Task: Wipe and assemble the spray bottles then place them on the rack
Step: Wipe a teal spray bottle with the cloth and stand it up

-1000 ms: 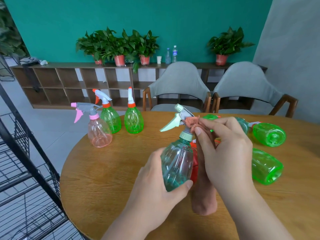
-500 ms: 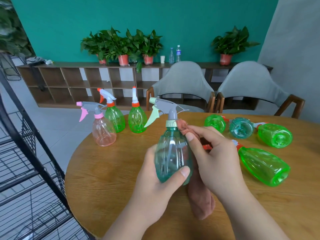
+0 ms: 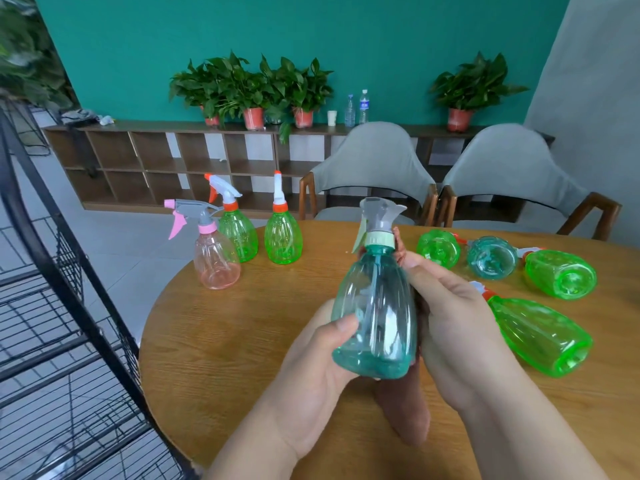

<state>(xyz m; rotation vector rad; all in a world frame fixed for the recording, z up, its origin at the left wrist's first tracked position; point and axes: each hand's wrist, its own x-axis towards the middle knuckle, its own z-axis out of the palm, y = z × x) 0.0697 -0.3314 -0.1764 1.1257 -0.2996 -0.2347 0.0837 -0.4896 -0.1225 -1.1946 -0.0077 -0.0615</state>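
Tabletop, round, wooden; tall black wire rack just beside its left edge. Left hand and right hand raised over tabletop, near side. Clear teal plastic spray bottle w/ grey trigger head held upright btwn them: left fingers curled round its base, thumb on front; right fingers gripping brownish-pink cloth against its right side, cloth tail trailing down toward tabletop. Clear pink spray bottle + two clear green spray bottles standing far left.
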